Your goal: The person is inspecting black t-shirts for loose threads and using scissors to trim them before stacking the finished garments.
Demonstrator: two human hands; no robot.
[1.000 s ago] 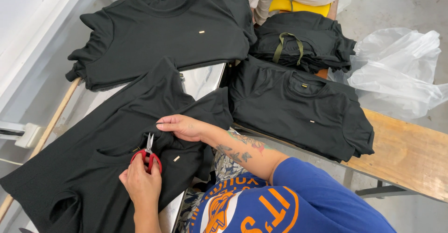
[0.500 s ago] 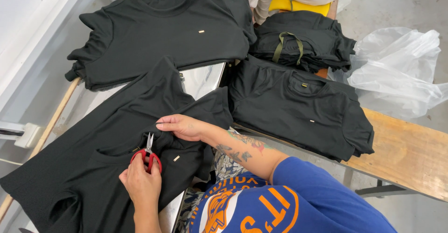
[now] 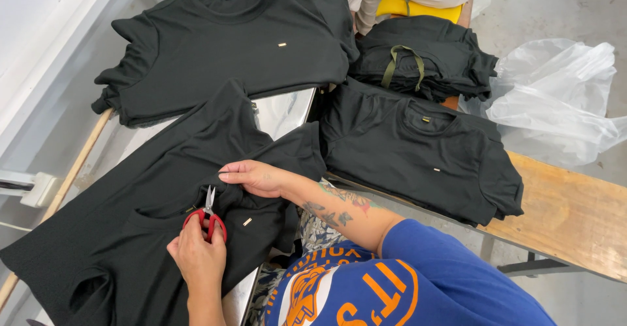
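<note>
The left hand [image 3: 196,255] was closed around red-handled thread snips [image 3: 208,216], blades pointing away from the wearer at the collar area of a black T-shirt [image 3: 150,221] spread beneath both hands. The right hand [image 3: 256,177] lay flat, fingers extended, pressing the fabric just beyond the blades; it gripped nothing. Beyond the hands lay a second black T-shirt [image 3: 228,45]. To the right of the right hand sat a stack of folded black T-shirts [image 3: 418,159] on a wooden bench [image 3: 568,221], with a clear plastic bag [image 3: 555,104] farther right.
</note>
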